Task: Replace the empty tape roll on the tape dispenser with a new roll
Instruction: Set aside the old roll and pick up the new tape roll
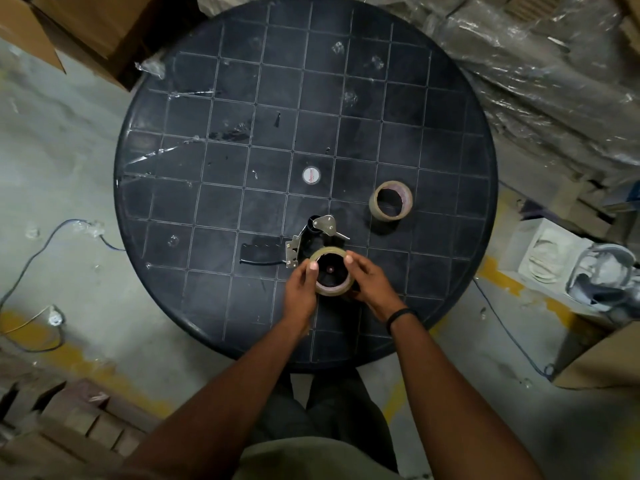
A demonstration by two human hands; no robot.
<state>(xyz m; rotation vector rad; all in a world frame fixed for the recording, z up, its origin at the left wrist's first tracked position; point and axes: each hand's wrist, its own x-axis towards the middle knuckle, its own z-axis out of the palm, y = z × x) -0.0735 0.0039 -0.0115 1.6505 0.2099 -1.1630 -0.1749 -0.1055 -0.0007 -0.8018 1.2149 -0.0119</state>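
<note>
A black hand tape dispenser (304, 242) with metal plates lies on its side on the round dark table (242, 150), its handle pointing left. A roll of clear tape (334, 289) sits over the dispenser's black hub. My left hand (300, 293) grips the roll's left side with the thumb on its rim. My right hand (372, 284) holds the right side, thumb on the rim too. A second tape roll (390, 200) stands apart on the table, up and to the right of the dispenser.
A small white round cap (311, 175) marks the table's centre, and bits of clear tape stick to its left part. Cardboard boxes (69, 32) stand at the far left, plastic-wrapped bundles (536, 74) at the far right, cables on the concrete floor.
</note>
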